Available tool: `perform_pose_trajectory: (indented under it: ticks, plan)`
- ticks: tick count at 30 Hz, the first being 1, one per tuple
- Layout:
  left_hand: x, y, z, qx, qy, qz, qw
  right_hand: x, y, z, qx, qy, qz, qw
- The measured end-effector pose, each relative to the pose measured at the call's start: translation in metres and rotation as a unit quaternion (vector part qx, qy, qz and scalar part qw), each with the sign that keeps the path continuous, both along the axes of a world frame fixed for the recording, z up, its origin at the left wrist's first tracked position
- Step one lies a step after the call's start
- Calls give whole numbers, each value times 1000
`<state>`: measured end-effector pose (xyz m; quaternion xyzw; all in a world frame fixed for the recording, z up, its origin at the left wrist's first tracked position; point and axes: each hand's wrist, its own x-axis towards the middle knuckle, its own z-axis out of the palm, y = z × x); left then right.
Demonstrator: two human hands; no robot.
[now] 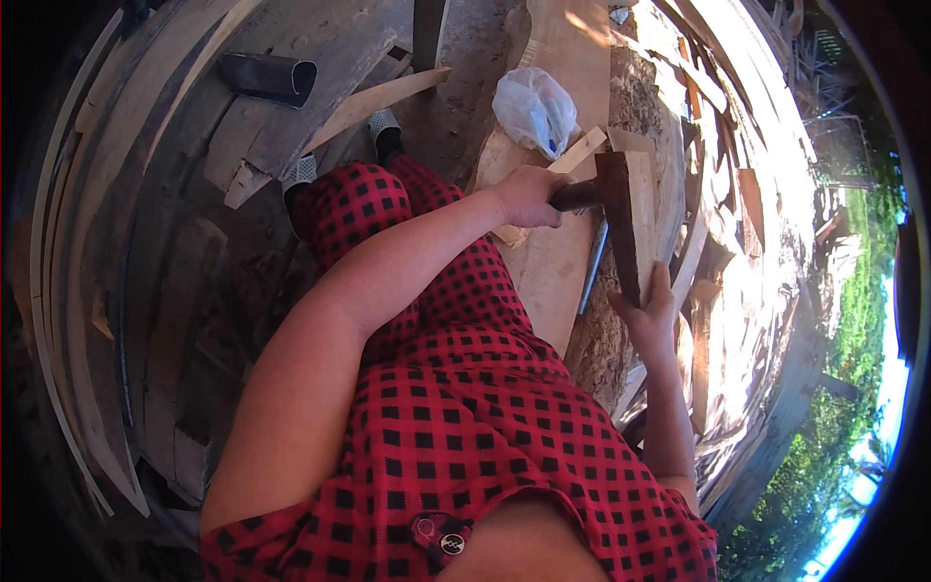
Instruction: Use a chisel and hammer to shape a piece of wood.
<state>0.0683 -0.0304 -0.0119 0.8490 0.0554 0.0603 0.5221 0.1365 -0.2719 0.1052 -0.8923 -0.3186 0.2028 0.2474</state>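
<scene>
My left hand is closed around the short dark handle of a brown tool, whose long narrow head runs up and down over the log. My right hand grips around the lower end of a pale wooden piece lying behind the tool's head; whether it also holds the head is unclear. A thin blue-grey bar lies along the log beside a wide light plank. A white plastic bag and a short pale strip lie just beyond my left hand.
Long wooden strips and offcuts are piled to the right, with greenery beyond. Grey boards, long planks and a dark curved piece lie to the left. A wooden post stands at the top, near my feet.
</scene>
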Motion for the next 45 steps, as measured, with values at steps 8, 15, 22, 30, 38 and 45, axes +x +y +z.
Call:
perform_pose_trajectory:
  ticks: [8, 15, 22, 30, 38, 45]
  plan:
    - [-3, 0, -3, 3, 6, -5, 1000, -25, 9, 16, 334, 33, -158, 929]
    - [-3, 1, -6, -3, -4, -3, 1000, -15, -2, 15, 205, -30, -84, 975]
    - [-4, 0, -10, -52, 17, -7, 998, -16, 3, 12, -2, -35, 23, 999]
    - [-4, -1, -1, -17, 14, -28, 999, -22, -6, -1, 9, -121, 14, 992]
    - [-4, -1, 3, 12, 21, -36, 999, -38, -1, 17, 220, -25, -113, 969]
    - [-5, 1, -5, 24, 18, -32, 999, -18, -3, 24, 111, -148, -2, 983]
